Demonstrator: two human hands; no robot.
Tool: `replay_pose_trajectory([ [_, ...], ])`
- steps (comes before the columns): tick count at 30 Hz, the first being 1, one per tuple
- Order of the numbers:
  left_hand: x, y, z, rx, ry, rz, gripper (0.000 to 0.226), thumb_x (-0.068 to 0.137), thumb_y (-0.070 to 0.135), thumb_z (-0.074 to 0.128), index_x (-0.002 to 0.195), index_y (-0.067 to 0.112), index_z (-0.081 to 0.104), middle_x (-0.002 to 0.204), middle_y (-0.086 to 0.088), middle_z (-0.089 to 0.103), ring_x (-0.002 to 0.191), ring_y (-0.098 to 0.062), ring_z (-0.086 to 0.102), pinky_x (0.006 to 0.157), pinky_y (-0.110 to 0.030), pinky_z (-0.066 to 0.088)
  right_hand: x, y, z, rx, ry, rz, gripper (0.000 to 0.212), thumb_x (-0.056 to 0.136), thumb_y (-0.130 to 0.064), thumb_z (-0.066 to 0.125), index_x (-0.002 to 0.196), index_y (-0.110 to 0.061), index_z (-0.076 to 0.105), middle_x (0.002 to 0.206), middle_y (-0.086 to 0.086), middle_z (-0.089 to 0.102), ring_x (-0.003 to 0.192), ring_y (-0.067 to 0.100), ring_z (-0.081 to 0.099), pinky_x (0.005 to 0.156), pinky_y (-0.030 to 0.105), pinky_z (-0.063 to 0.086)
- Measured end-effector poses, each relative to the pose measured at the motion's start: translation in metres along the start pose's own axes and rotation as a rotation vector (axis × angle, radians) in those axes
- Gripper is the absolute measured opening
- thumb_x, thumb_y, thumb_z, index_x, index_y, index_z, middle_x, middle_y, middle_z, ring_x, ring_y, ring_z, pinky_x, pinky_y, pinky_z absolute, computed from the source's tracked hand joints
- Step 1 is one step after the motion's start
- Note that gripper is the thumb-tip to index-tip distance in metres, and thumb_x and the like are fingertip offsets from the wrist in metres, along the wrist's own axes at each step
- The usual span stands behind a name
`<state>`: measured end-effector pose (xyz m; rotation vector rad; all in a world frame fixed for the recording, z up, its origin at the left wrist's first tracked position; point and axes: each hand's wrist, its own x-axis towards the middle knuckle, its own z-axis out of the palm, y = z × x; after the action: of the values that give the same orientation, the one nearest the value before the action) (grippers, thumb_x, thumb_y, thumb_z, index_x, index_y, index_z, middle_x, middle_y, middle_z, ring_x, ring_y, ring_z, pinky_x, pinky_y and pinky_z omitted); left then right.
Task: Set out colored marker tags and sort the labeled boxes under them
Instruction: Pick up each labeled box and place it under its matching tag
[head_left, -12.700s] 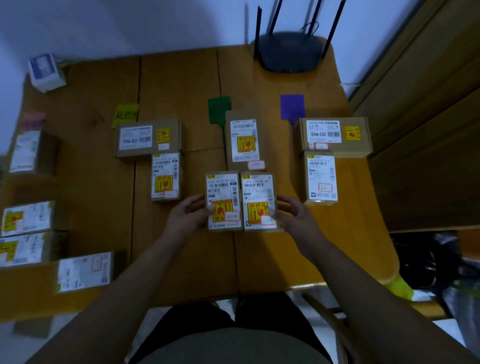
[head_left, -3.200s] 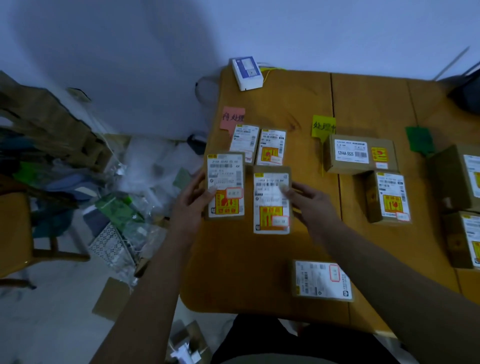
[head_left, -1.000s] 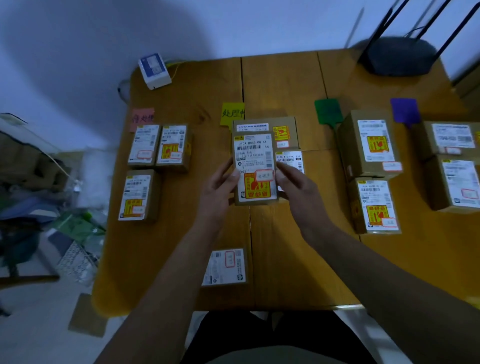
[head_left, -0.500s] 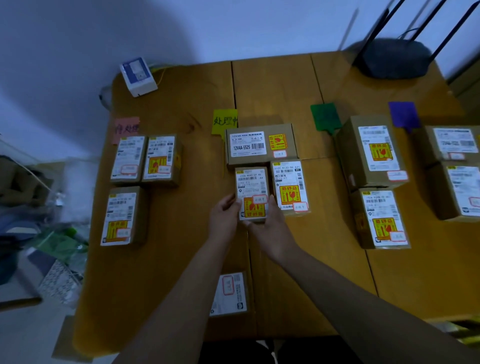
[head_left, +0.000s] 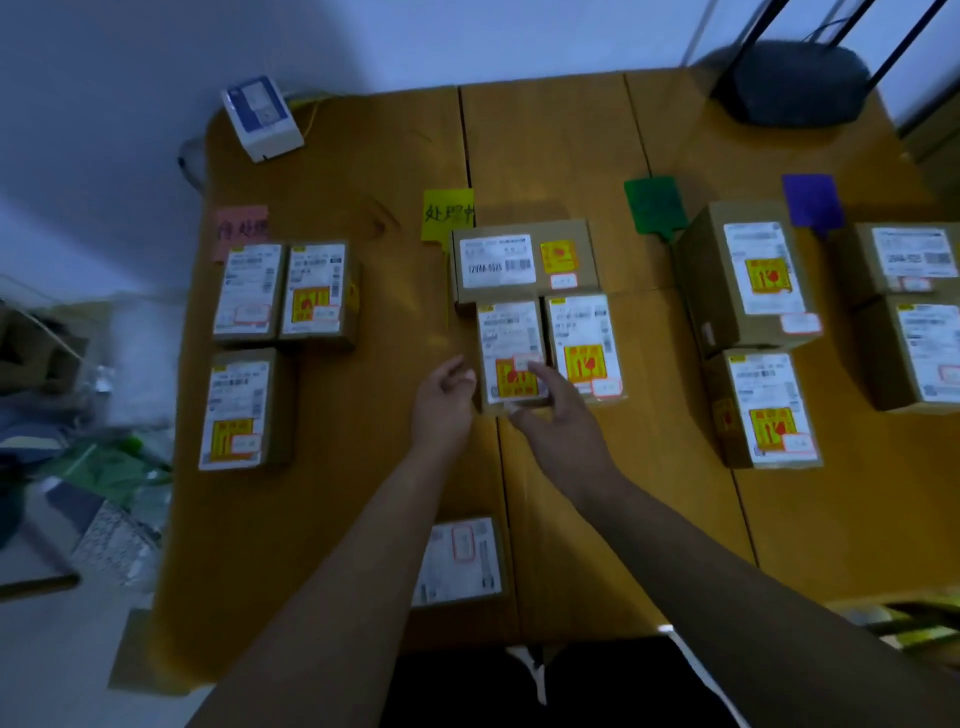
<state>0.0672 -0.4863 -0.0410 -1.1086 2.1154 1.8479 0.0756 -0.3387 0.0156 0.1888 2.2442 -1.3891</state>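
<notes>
**Small box lying under the yellow tag, both hands loose**

Along the far part of the desk (head_left: 363, 493), left to right: pink tag (head_left: 242, 228), yellow tag (head_left: 448, 213), green tag (head_left: 653, 207), purple tag (head_left: 811, 200).

Under the pink tag, three boxes (head_left: 248, 291): two side by side, one nearer, below the left of the pair. Under the yellow tag, a wide box (head_left: 522, 260) lying crosswise, and against its near side a left small box (head_left: 511, 338) and a right small box (head_left: 584, 343), upright and close together.

Left hand (head_left: 441, 402) just beside the left small box, fingers loosely curled, nothing in them; contact with the box unclear. Right hand (head_left: 556, 415) over that box's near end, fingers relaxed and spread, no grip round it.

Under the green tag, two boxes (head_left: 748, 275), one behind the other. Under the purple tag, two more boxes (head_left: 909, 260), cut by the frame edge. Near the front edge, a lone box (head_left: 460, 561), partly hidden by the left forearm.
</notes>
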Motion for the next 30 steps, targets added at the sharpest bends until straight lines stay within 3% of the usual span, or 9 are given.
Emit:
replay_pose_trajectory([
  [3, -0.018, -0.005, -0.030, 0.218, 0.040, 0.126, 0.028, 0.099, 0.009, 0.064, 0.126, 0.011, 0.071, 0.120, -0.016, 0.074, 0.074, -0.004, 0.060, 0.063, -0.005, 0.043, -0.013, 0.002, 0.002, -0.038, -0.002, 0.034, 0.057, 0.102, -0.027, 0.066, 0.155, -0.024, 0.047, 0.160, 0.001, 0.045, 0.147, 0.022, 0.042, 0.113, 0.033, 0.037],
  [8, -0.047, -0.019, -0.081, 0.211, -0.053, 0.093, 0.027, 0.099, 0.014, 0.065, 0.125, 0.018, 0.073, 0.115, -0.012, 0.074, 0.095, -0.018, 0.067, 0.068, -0.018, 0.048, -0.036, 0.016, 0.023, -0.043, 0.086, 0.007, 0.047, 0.100, -0.024, 0.068, 0.146, -0.023, 0.056, 0.154, 0.001, 0.051, 0.144, 0.021, 0.045, 0.116, 0.035, 0.037],
  [13, -0.070, -0.037, -0.124, 0.235, -0.114, 0.035, 0.029, 0.099, 0.021, 0.067, 0.127, 0.023, 0.071, 0.119, -0.005, 0.072, 0.112, -0.023, 0.067, 0.095, -0.039, 0.054, -0.052, 0.031, 0.048, -0.053, 0.164, 0.037, 0.039, 0.095, -0.021, 0.070, 0.134, -0.024, 0.064, 0.141, 0.000, 0.056, 0.134, 0.020, 0.051, 0.112, 0.036, 0.042],
  [16, -0.079, -0.048, -0.148, 0.310, -0.115, -0.096, 0.034, 0.097, 0.028, 0.070, 0.131, 0.022, 0.068, 0.124, -0.002, 0.069, 0.116, -0.020, 0.064, 0.093, -0.034, 0.052, -0.064, 0.041, 0.061, -0.106, 0.097, 0.113, 0.041, 0.094, -0.026, 0.070, 0.134, -0.025, 0.064, 0.139, 0.002, 0.057, 0.130, 0.021, 0.054, 0.107, 0.038, 0.046],
  [21, -0.097, -0.062, -0.175, 0.421, -0.367, -0.416, 0.057, 0.087, 0.054, 0.075, 0.129, 0.019, 0.058, 0.121, -0.005, 0.069, 0.110, -0.025, 0.066, 0.098, -0.049, 0.055, -0.078, 0.055, 0.077, -0.064, -0.008, 0.302, 0.048, 0.093, -0.034, 0.073, 0.138, -0.023, 0.061, 0.140, 0.009, 0.058, 0.118, 0.029, 0.066, 0.095, 0.049, 0.060],
  [23, -0.104, -0.067, -0.174, 0.404, -0.477, -0.472, 0.054, 0.086, 0.051, 0.077, 0.126, 0.023, 0.055, 0.118, -0.002, 0.071, 0.106, -0.025, 0.068, 0.096, -0.051, 0.057, -0.080, 0.059, 0.082, -0.036, 0.007, 0.325, 0.047, 0.092, -0.036, 0.073, 0.136, -0.022, 0.062, 0.134, 0.009, 0.061, 0.108, 0.029, 0.070, 0.086, 0.047, 0.062],
  [25, -0.106, -0.072, -0.169, 0.337, -0.493, -0.481, 0.049, 0.086, 0.041, 0.080, 0.125, 0.026, 0.055, 0.122, -0.004, 0.070, 0.108, -0.026, 0.069, 0.095, -0.055, 0.058, -0.081, 0.059, 0.084, -0.014, 0.031, 0.323, 0.042, 0.092, -0.036, 0.073, 0.130, -0.021, 0.067, 0.123, 0.006, 0.066, 0.099, 0.027, 0.070, 0.074, 0.036, 0.060],
  [28, -0.103, -0.072, -0.161, 0.196, -0.426, -0.429, 0.065, 0.085, 0.024, 0.083, 0.142, 0.022, 0.051, 0.136, -0.006, 0.065, 0.115, -0.027, 0.067, 0.092, -0.052, 0.060, -0.082, 0.053, 0.082, 0.066, 0.065, 0.337, 0.031, 0.085, -0.028, 0.077, 0.113, -0.020, 0.071, 0.104, 0.004, 0.072, 0.088, 0.027, 0.072, 0.061, 0.033, 0.053],
  [30, -0.099, -0.064, -0.160, 0.083, -0.334, -0.328, 0.068, 0.085, 0.015, 0.083, 0.145, 0.023, 0.053, 0.139, -0.005, 0.062, 0.112, -0.024, 0.067, 0.090, -0.045, 0.061, -0.081, 0.042, 0.075, 0.150, 0.072, 0.343, 0.026, 0.087, -0.027, 0.078, 0.109, -0.017, 0.068, 0.106, 0.009, 0.072, 0.082, 0.023, 0.071, 0.057, 0.031, 0.053],
])
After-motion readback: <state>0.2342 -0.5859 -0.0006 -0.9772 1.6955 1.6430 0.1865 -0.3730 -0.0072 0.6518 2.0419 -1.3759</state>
